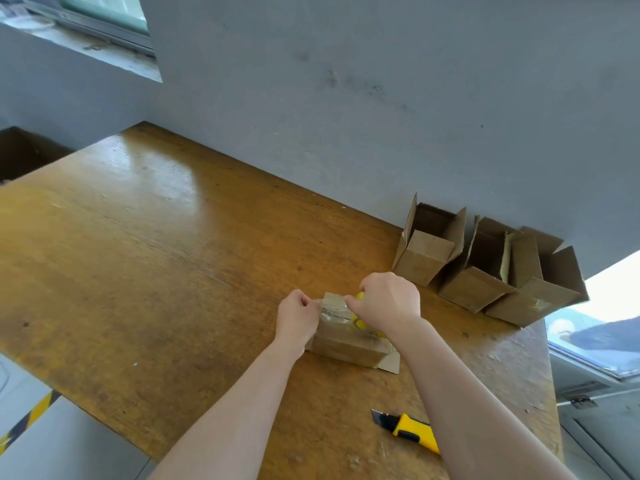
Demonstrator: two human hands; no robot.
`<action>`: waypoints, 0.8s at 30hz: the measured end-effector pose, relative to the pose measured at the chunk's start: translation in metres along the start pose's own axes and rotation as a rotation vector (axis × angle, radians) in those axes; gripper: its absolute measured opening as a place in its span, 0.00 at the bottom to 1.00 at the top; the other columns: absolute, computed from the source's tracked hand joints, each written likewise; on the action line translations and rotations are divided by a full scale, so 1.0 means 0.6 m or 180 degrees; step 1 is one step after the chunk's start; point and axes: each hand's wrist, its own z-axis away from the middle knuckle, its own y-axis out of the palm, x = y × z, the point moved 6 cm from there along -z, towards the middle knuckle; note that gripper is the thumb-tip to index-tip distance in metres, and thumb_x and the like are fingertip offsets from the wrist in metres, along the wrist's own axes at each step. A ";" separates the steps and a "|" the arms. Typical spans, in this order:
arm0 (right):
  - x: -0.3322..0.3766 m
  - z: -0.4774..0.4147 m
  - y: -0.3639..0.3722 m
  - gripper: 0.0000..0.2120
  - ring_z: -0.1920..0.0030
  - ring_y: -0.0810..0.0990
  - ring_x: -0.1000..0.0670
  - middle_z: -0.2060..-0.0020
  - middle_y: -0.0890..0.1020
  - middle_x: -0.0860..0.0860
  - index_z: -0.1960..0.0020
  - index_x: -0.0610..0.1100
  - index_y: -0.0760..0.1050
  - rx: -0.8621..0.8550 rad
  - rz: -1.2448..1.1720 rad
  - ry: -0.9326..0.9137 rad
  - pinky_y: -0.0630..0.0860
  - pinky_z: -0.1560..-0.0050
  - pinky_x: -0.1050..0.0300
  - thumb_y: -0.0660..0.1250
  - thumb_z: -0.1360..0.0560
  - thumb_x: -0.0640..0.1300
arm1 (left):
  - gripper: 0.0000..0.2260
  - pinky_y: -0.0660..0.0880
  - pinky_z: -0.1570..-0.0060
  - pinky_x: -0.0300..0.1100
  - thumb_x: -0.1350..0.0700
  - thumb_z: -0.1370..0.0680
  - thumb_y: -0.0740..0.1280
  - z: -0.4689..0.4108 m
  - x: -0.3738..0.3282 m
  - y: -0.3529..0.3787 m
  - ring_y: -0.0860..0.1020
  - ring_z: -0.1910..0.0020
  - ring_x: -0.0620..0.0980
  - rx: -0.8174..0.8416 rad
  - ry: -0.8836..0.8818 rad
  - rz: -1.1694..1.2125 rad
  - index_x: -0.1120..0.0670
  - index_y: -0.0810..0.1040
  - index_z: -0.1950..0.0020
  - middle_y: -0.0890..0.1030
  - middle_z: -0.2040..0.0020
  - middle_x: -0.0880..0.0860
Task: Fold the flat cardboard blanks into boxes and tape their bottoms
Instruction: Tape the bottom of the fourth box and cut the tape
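While the yellow-and-black utility knife (412,432) lies nearest, blade out, close to the near edge of the wooden bench (138,271) and just left of the right forearm, both arms reach past it to a small cardboard box (346,348). That box sits on the bench right of centre, with one flap lying flat on the wood at its near right corner. The left grip (298,315) pinches the free end of a clear tape strip (332,311) at the box's upper left edge. The right grip (388,301) is clenched around a yellow tape roll (360,323) held on top of the box, with the strip stretched between the two. Dark marks show on the roll's yellow side, too small to read.

Left of the box, the bench runs broad and glossy to its left edge, beyond which the floor carries a yellow-and-black stripe (31,415). Farther back on the right, three folded boxes stand in a row with top flaps up: the first box (427,251), the second box (481,271) and the third box (540,292). They touch one another, the third at the bench's right edge. Behind them rises the grey wall (381,98), with a window (104,15) at far left.
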 end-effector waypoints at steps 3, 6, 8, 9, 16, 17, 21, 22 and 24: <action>0.009 -0.008 0.004 0.17 0.70 0.76 0.53 0.71 0.77 0.53 0.61 0.47 0.77 0.0057 0.0048 0.0044 0.68 0.75 0.62 0.63 0.24 0.59 | 0.10 0.71 0.73 0.40 0.57 0.20 0.62 -0.008 0.002 -0.001 0.74 0.72 0.49 -0.0010 -0.0067 -0.0048 0.57 0.70 0.60 0.78 0.62 0.58; 0.016 -0.012 0.008 0.20 0.73 0.74 0.53 0.73 0.75 0.53 0.69 0.47 0.69 0.0057 0.0087 0.0055 0.66 0.76 0.61 0.64 0.24 0.58 | 0.09 0.72 0.73 0.41 0.57 0.20 0.63 -0.013 0.002 -0.001 0.74 0.74 0.49 -0.0017 -0.0171 0.0019 0.57 0.71 0.60 0.78 0.64 0.57; 0.022 -0.013 0.009 0.19 0.74 0.74 0.53 0.74 0.75 0.53 0.69 0.47 0.69 0.0050 0.0110 0.0027 0.65 0.76 0.61 0.65 0.24 0.56 | 0.09 0.73 0.72 0.42 0.58 0.20 0.64 -0.017 0.007 0.000 0.74 0.75 0.49 -0.0007 -0.0314 0.0110 0.57 0.72 0.60 0.78 0.66 0.57; 0.025 -0.013 0.009 0.19 0.74 0.74 0.53 0.74 0.75 0.53 0.69 0.47 0.69 0.0056 0.0121 0.0012 0.64 0.77 0.61 0.65 0.24 0.56 | 0.09 0.74 0.71 0.42 0.58 0.20 0.64 -0.020 0.010 0.001 0.74 0.75 0.49 0.0002 -0.0396 0.0182 0.57 0.72 0.60 0.78 0.67 0.57; 0.035 -0.016 0.006 0.18 0.73 0.72 0.53 0.73 0.74 0.52 0.69 0.47 0.68 0.0132 0.0184 0.0004 0.62 0.76 0.60 0.66 0.24 0.51 | 0.10 0.70 0.79 0.39 0.55 0.20 0.64 -0.030 0.031 0.005 0.74 0.73 0.50 0.0038 -0.0625 0.0097 0.57 0.72 0.59 0.80 0.60 0.58; 0.035 -0.015 0.006 0.18 0.73 0.72 0.53 0.73 0.74 0.52 0.69 0.47 0.68 0.0143 0.0186 0.0006 0.62 0.76 0.60 0.66 0.23 0.51 | 0.10 0.70 0.79 0.39 0.54 0.20 0.64 -0.030 0.034 0.006 0.74 0.73 0.50 0.0072 -0.0606 0.0048 0.56 0.72 0.59 0.80 0.60 0.58; 0.036 -0.014 0.003 0.16 0.72 0.73 0.52 0.72 0.75 0.52 0.68 0.47 0.68 0.0188 0.0213 -0.0002 0.64 0.76 0.60 0.65 0.23 0.49 | 0.10 0.70 0.77 0.38 0.51 0.19 0.61 -0.031 0.041 0.017 0.74 0.68 0.49 0.0242 -0.0540 -0.0257 0.55 0.72 0.56 0.79 0.58 0.55; 0.037 -0.014 0.003 0.16 0.72 0.73 0.52 0.71 0.75 0.52 0.68 0.47 0.68 0.0199 0.0208 -0.0001 0.64 0.75 0.60 0.65 0.23 0.49 | 0.10 0.69 0.76 0.39 0.50 0.19 0.60 -0.032 0.042 0.018 0.72 0.67 0.49 0.0289 -0.0536 -0.0342 0.54 0.72 0.56 0.78 0.58 0.55; 0.037 -0.015 0.001 0.16 0.71 0.73 0.52 0.71 0.75 0.52 0.68 0.47 0.68 0.0228 0.0194 0.0012 0.64 0.75 0.60 0.65 0.23 0.49 | 0.11 0.66 0.77 0.39 0.48 0.19 0.60 -0.034 0.047 0.019 0.70 0.69 0.49 0.0420 -0.0597 -0.0482 0.55 0.71 0.54 0.76 0.59 0.55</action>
